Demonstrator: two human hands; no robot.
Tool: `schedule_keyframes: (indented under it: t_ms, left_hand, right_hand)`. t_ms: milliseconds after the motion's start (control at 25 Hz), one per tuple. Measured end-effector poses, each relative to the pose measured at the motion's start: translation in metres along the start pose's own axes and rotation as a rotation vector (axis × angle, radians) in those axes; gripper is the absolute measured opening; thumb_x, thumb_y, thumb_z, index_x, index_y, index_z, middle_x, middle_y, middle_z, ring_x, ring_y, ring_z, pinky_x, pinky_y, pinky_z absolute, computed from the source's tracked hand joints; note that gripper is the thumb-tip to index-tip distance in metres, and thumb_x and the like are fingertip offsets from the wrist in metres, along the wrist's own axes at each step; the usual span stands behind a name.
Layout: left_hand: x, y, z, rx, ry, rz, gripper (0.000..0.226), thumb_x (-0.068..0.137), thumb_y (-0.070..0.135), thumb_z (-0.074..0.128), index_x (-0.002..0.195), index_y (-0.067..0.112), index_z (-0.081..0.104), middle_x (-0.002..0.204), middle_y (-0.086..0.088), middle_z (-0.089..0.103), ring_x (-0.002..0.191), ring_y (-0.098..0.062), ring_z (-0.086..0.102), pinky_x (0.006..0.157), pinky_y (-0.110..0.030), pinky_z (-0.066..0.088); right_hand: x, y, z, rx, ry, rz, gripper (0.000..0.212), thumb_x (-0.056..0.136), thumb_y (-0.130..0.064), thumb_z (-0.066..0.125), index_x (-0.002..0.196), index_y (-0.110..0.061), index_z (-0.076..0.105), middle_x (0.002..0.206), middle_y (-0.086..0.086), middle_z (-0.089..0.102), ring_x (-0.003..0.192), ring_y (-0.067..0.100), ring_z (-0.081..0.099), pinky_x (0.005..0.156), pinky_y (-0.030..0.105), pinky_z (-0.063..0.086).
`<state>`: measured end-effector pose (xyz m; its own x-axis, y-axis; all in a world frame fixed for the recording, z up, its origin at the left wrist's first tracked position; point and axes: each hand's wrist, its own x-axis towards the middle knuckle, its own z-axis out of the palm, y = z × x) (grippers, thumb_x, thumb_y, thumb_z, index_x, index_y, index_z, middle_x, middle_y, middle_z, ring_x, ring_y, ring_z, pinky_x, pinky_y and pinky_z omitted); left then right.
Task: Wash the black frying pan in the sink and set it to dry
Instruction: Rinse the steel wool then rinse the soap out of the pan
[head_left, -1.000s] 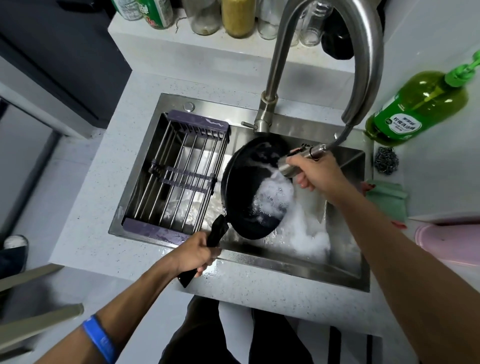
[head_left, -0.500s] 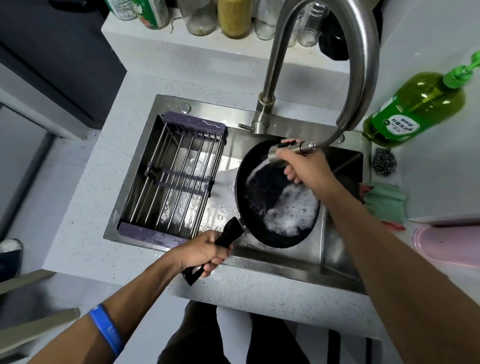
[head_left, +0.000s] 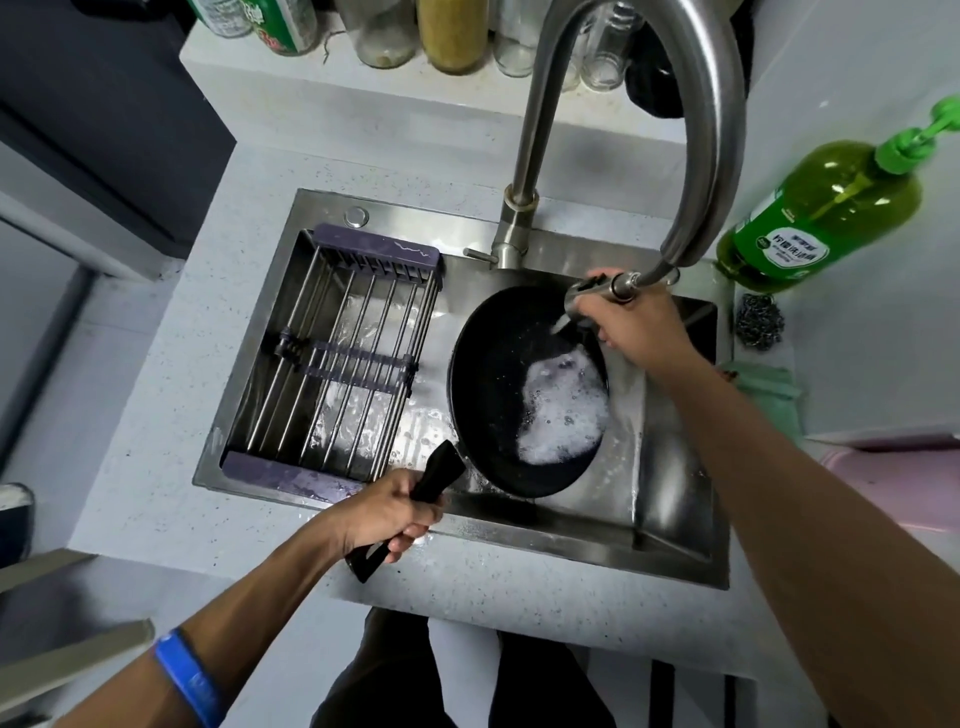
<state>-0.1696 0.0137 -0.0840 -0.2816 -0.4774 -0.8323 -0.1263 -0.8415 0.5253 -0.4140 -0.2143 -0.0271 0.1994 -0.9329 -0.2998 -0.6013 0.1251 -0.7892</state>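
Nearest us, a blue wristband (head_left: 189, 675) circled the left forearm. Our left hand (head_left: 387, 512) was wrapped around the black handle (head_left: 434, 478), whose end stuck out below the fingers over the counter (head_left: 156, 467). The handle ran up to the pan (head_left: 498, 384), which sat over the right part of the sink (head_left: 571, 540), tilted toward us, with white foam (head_left: 563, 413) pooled in its lower right side and dark bare surface above.

To the left, a wire rack (head_left: 337, 364) with purple ends spanned the sink's left half, wet metal showing beneath its bars.

Our right hand (head_left: 636, 325) clasped the spray head (head_left: 592, 293) just over the pan's far rim, and a short jet of water (head_left: 561, 323) struck the inside of the pan. The hose ran from the spray head into the curved faucet (head_left: 711, 130), whose base stood at the sink's back edge.

Right of the sink lay a steel scourer (head_left: 758, 322) and a green cloth (head_left: 769, 384), with a green soap bottle (head_left: 826, 208) behind them. Farthest off, jars (head_left: 452, 36) lined the ledge by the wall.
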Motion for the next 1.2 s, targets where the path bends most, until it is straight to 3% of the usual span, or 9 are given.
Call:
schedule_keyframes:
  t_ms: [160, 400, 480, 560, 720, 840, 1000, 1120, 1200]
  left_hand:
    - [-0.006, -0.004, -0.004, 0.101, 0.076, 0.035, 0.019, 0.094, 0.008, 0.057, 0.109, 0.001, 0.048, 0.058, -0.002, 0.041, 0.039, -0.014, 0.035, 0.039, -0.025, 0.033]
    - [-0.012, -0.004, -0.006, 0.182, 0.169, 0.067, 0.022, 0.096, 0.012, 0.058, 0.116, 0.013, 0.048, 0.053, -0.004, 0.038, 0.037, -0.015, 0.033, 0.038, -0.024, 0.031]
    - [-0.014, -0.003, -0.006, 0.190, 0.182, 0.071, 0.021, 0.096, 0.013, 0.058, 0.114, 0.019, 0.049, 0.051, -0.003, 0.040, 0.037, -0.013, 0.034, 0.038, -0.025, 0.032]
    - [-0.018, 0.000, -0.003, 0.237, 0.196, 0.096, 0.022, 0.097, 0.011, 0.057, 0.102, 0.030, 0.048, 0.048, 0.002, 0.042, 0.036, -0.011, 0.037, 0.038, -0.026, 0.033]
    - [-0.019, 0.001, 0.000, 0.378, 0.263, 0.125, 0.029, 0.096, 0.015, 0.058, 0.091, 0.038, 0.041, 0.074, -0.005, 0.053, 0.065, -0.018, 0.053, 0.053, -0.019, 0.042]
    - [-0.017, 0.002, -0.001, 0.331, 0.267, 0.125, 0.025, 0.095, 0.020, 0.061, 0.115, 0.030, 0.048, 0.078, -0.009, 0.058, 0.065, -0.015, 0.053, 0.056, -0.026, 0.045]
    - [-0.011, 0.001, -0.001, 0.357, 0.278, 0.105, 0.032, 0.094, 0.022, 0.063, 0.123, 0.024, 0.050, 0.103, -0.020, 0.066, 0.083, -0.022, 0.059, 0.073, -0.037, 0.052]
    - [-0.008, 0.003, 0.001, 0.417, 0.285, 0.150, 0.025, 0.093, 0.017, 0.062, 0.115, 0.028, 0.054, 0.096, -0.019, 0.069, 0.074, -0.020, 0.060, 0.071, -0.042, 0.054]
    - [-0.010, 0.010, 0.006, 0.361, 0.266, 0.181, 0.020, 0.094, 0.015, 0.062, 0.100, 0.032, 0.054, 0.076, -0.009, 0.065, 0.059, -0.014, 0.055, 0.056, -0.037, 0.051]
  right_hand:
    - [0.006, 0.007, -0.014, -0.126, 0.013, -0.009, 0.023, 0.074, -0.032, 0.068, 0.080, -0.010, 0.067, 0.069, 0.012, 0.066, 0.062, 0.022, 0.060, 0.065, 0.045, 0.052]
    - [-0.001, 0.016, -0.017, -0.211, -0.037, -0.038, 0.022, 0.078, -0.028, 0.068, 0.068, -0.009, 0.064, 0.061, 0.006, 0.063, 0.062, 0.023, 0.060, 0.066, 0.045, 0.052]
    - [-0.002, 0.016, -0.017, -0.158, -0.053, -0.031, 0.023, 0.077, -0.028, 0.069, 0.065, -0.009, 0.064, 0.059, 0.003, 0.063, 0.058, 0.018, 0.058, 0.064, 0.045, 0.051]
    - [-0.003, 0.016, -0.015, -0.128, -0.036, -0.023, 0.025, 0.076, -0.029, 0.068, 0.069, -0.005, 0.066, 0.064, 0.011, 0.067, 0.057, 0.016, 0.057, 0.063, 0.048, 0.052]
    - [-0.006, 0.018, -0.009, -0.078, -0.065, 0.014, 0.023, 0.081, -0.026, 0.071, 0.068, -0.007, 0.067, 0.057, -0.003, 0.066, 0.052, 0.005, 0.058, 0.057, 0.034, 0.046]
    - [-0.008, 0.017, -0.009, -0.099, -0.038, 0.015, 0.023, 0.080, -0.029, 0.070, 0.070, -0.009, 0.071, 0.060, -0.005, 0.069, 0.052, 0.003, 0.059, 0.061, 0.031, 0.048]
    - [-0.013, 0.016, -0.006, -0.048, -0.062, 0.071, 0.023, 0.082, -0.024, 0.071, 0.076, -0.001, 0.071, 0.057, -0.002, 0.068, 0.050, 0.005, 0.059, 0.053, 0.026, 0.049]
    - [-0.016, 0.017, -0.006, -0.076, -0.007, 0.081, 0.024, 0.079, -0.028, 0.071, 0.072, -0.005, 0.069, 0.057, -0.003, 0.066, 0.055, 0.011, 0.060, 0.063, 0.034, 0.050]
    - [-0.019, 0.014, -0.006, -0.076, -0.052, 0.108, 0.025, 0.080, -0.028, 0.070, 0.074, -0.004, 0.069, 0.056, 0.001, 0.065, 0.051, 0.009, 0.057, 0.061, 0.032, 0.049]
